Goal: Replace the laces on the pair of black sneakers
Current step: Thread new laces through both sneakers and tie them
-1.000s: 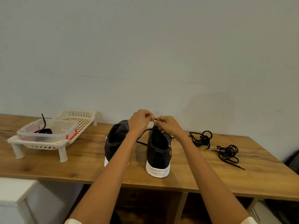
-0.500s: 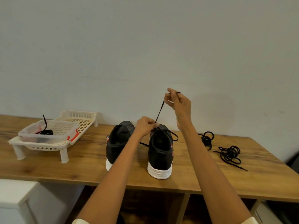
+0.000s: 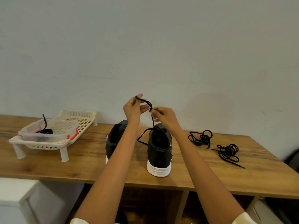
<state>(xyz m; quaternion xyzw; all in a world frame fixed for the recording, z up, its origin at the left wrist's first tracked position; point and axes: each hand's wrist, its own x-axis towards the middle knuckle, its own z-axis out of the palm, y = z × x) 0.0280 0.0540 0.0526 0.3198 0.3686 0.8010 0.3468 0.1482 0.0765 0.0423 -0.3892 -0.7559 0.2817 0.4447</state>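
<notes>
Two black sneakers with white soles stand heel-toward-me on the wooden table (image 3: 90, 165): the left sneaker (image 3: 114, 139) partly behind my left forearm, the right sneaker (image 3: 159, 151) in the middle. A black lace (image 3: 152, 122) rises from the right sneaker's top to my hands, with a slack loop hanging to its left. My left hand (image 3: 133, 109) pinches the lace's upper end above the shoes. My right hand (image 3: 163, 115) pinches the same lace just to the right and lower.
Two loose black laces lie bundled on the table at the right, one lace (image 3: 201, 138) farther back, another lace (image 3: 229, 153) nearer the edge. At the left a white slotted rack (image 3: 64, 143) carries a clear plastic box (image 3: 64, 126) holding a black lace. A white cabinet (image 3: 14, 191) stands below left.
My right hand came down from its raised pull. My left hand rose off the sneaker and took the lace's upper end; both hands now meet above the right sneaker.
</notes>
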